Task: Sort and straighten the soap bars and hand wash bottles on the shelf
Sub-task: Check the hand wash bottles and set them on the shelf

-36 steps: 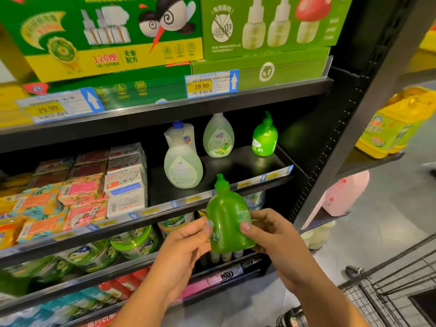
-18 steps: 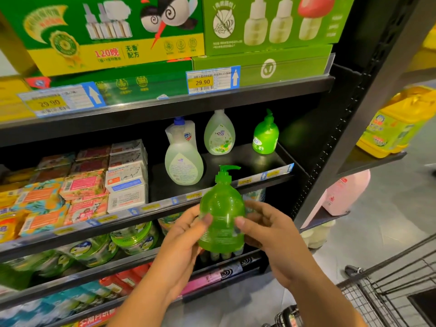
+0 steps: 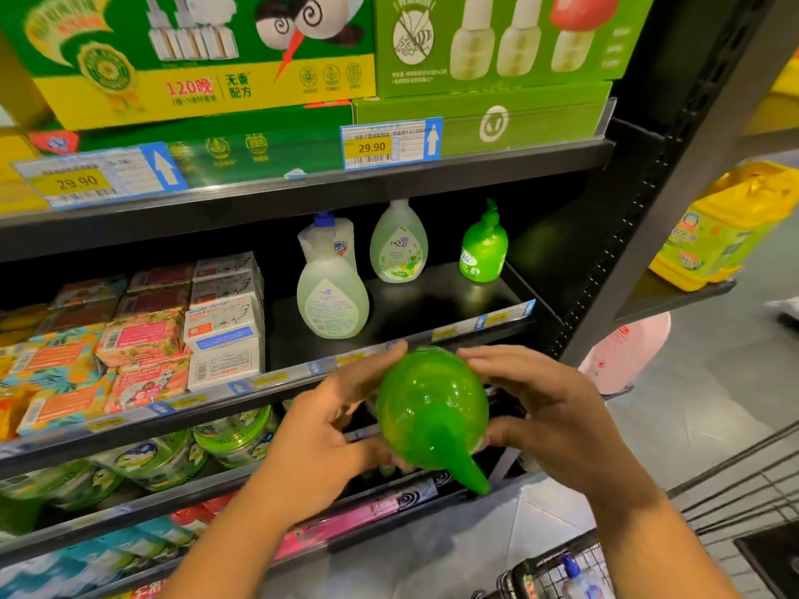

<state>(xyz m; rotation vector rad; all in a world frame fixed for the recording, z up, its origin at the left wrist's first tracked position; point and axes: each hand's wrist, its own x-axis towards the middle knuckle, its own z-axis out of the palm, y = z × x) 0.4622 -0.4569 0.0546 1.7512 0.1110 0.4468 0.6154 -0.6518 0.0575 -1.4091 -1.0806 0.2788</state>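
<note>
Head camera: a person holds a translucent green plastic pump bottle (image 3: 432, 408) in both hands in front of a black metal shelf (image 3: 432, 304). The bottle is just below the shelf's front price strip (image 3: 484, 322) and not on the shelf board. It is tipped over, with its rounded base toward the shelf and its pointed pump nozzle aimed down toward the camera.

The left hand (image 3: 328, 425) cups the bottle's left side, index finger stretched up along the base and thumb against the lower flank, its grip wrapped round the bottle. The right hand (image 3: 549, 404) mirrors it on the right, fingers curved over the top of the base and thumb on the lower flank, its grip also wrapped round the bottle. Both bare forearms rise from the bottom edge and converge at the bottle.

On the shelf board stands a pale green clear hand wash bottle (image 3: 333, 300), with a white refill pouch with a blue cap (image 3: 328, 244) just behind it. A second pale bottle with a leafy label (image 3: 398, 248) stands further back, and a small bright green pump bottle (image 3: 483, 250) to its right. Stacked boxed soap bars (image 3: 173, 335) fill the shelf's left half. Green cardboard boxes (image 3: 488, 45) sit on the shelf above, yellow plastic jugs (image 3: 726, 227) on a neighbouring rack, and a wire shopping trolley (image 3: 557, 572) shows at lower right.
</note>
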